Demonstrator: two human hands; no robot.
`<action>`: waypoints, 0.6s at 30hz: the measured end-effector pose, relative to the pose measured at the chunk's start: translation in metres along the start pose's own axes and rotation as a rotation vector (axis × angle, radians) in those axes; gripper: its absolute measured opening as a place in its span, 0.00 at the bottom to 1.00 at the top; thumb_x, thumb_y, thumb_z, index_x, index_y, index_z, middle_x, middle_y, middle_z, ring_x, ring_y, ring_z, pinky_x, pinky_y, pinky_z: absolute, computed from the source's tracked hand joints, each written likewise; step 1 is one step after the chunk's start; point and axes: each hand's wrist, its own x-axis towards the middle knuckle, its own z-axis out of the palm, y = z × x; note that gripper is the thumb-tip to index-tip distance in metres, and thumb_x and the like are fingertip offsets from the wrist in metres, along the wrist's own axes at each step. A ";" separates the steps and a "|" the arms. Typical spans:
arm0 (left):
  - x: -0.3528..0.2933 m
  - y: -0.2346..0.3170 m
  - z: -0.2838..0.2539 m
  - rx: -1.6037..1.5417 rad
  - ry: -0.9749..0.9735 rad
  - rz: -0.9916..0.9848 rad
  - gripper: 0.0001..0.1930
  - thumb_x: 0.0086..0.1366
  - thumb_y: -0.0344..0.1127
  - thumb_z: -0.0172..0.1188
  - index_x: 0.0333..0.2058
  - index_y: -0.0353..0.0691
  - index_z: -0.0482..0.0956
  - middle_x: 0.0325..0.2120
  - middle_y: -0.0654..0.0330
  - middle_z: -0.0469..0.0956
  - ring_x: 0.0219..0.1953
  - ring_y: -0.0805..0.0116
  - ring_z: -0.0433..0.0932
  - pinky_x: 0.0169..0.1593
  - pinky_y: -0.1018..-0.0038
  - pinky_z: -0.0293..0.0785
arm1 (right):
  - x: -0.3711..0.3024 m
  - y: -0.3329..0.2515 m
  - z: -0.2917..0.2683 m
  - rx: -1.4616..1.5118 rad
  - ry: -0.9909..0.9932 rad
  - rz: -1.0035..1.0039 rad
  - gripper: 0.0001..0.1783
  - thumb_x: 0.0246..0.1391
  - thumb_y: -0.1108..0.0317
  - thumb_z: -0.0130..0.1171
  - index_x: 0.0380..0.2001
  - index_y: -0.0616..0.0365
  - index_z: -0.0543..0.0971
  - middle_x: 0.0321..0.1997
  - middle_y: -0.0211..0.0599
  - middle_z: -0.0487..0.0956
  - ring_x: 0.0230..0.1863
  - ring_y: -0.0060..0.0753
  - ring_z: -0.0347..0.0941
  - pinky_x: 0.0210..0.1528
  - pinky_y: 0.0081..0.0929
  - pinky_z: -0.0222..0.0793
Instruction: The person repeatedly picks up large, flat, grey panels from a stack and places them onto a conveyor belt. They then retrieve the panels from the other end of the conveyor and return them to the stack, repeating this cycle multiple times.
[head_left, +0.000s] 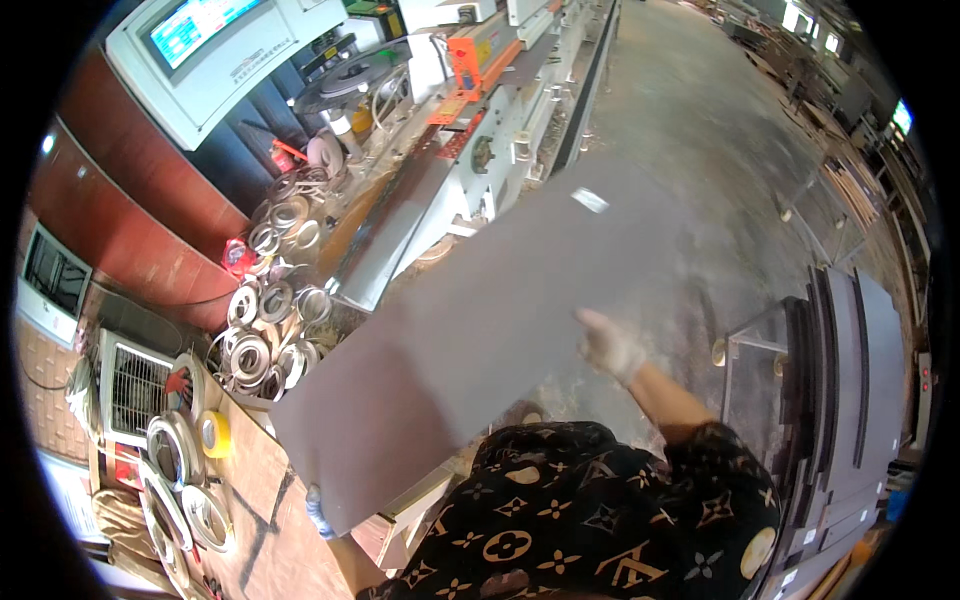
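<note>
Workshop floor (670,110) stretching far off, and it's the brown board (480,330) between: left grip (318,512) clasping its near end, right grip (610,348) holding its right edge!

Brn board (480,330) looks smooth w/ matt fin., shirt (570,510) is cloth, benchtop (245,470) marked wood, flr (690,120) dull concrete

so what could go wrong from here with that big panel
The large panel reaches well past the right hand, which grips its long edge, so the far end might dip or swing.

The left hand is right at a corner, so its grip could slip.

In view, the long machine lies just beyond the panel; a careless turn might knock the two together, though the actual gap is unclear.
</note>
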 end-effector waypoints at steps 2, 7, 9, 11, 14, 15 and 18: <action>-0.019 -0.008 0.002 -0.074 0.041 0.049 0.33 0.56 0.48 0.58 0.55 0.31 0.64 0.48 0.50 0.72 0.47 0.57 0.73 0.52 0.60 0.71 | 0.048 -0.010 0.037 0.041 -0.070 0.038 0.24 0.54 0.62 0.56 0.53 0.55 0.67 0.54 0.35 0.70 0.52 0.33 0.69 0.50 0.39 0.69; -0.013 -0.036 -0.014 -0.107 0.184 0.164 0.32 0.59 0.46 0.55 0.56 0.30 0.63 0.51 0.48 0.70 0.51 0.54 0.70 0.54 0.60 0.69 | 0.183 0.003 0.071 0.267 -0.154 0.092 0.22 0.55 0.65 0.54 0.52 0.55 0.67 0.51 0.35 0.72 0.50 0.36 0.71 0.50 0.39 0.73; 0.003 -0.044 -0.005 -0.155 0.201 0.108 0.30 0.60 0.47 0.53 0.56 0.31 0.63 0.51 0.47 0.69 0.51 0.53 0.70 0.55 0.60 0.68 | 0.222 0.004 0.073 0.277 -0.047 0.130 0.20 0.55 0.66 0.53 0.51 0.55 0.67 0.51 0.36 0.72 0.49 0.37 0.72 0.50 0.40 0.73; 0.014 -0.050 -0.006 -0.059 0.316 0.085 0.30 0.60 0.46 0.54 0.56 0.32 0.63 0.51 0.48 0.70 0.51 0.55 0.70 0.55 0.62 0.68 | 0.227 0.018 0.104 0.289 -0.005 0.148 0.19 0.56 0.66 0.52 0.50 0.57 0.67 0.51 0.37 0.72 0.49 0.37 0.72 0.51 0.38 0.73; 0.052 -0.080 -0.009 0.408 0.481 0.199 0.32 0.58 0.41 0.58 0.58 0.33 0.60 0.53 0.48 0.67 0.53 0.57 0.68 0.56 0.63 0.67 | 0.241 0.053 0.119 0.186 0.065 0.171 0.19 0.58 0.64 0.50 0.52 0.54 0.65 0.50 0.37 0.72 0.49 0.37 0.72 0.52 0.41 0.69; 0.062 -0.094 -0.008 0.621 0.541 0.264 0.34 0.57 0.39 0.60 0.59 0.34 0.58 0.54 0.48 0.66 0.54 0.58 0.67 0.56 0.64 0.66 | 0.246 0.065 0.116 0.110 0.120 0.183 0.19 0.58 0.64 0.50 0.52 0.52 0.65 0.50 0.36 0.72 0.49 0.36 0.72 0.51 0.43 0.69; 0.075 -0.078 0.056 1.556 0.622 0.423 0.46 0.42 0.38 0.69 0.61 0.43 0.56 0.62 0.42 0.50 0.62 0.46 0.53 0.64 0.55 0.49 | 0.271 0.066 0.114 -0.059 0.302 0.188 0.18 0.58 0.62 0.50 0.51 0.48 0.66 0.49 0.33 0.73 0.49 0.35 0.72 0.49 0.47 0.67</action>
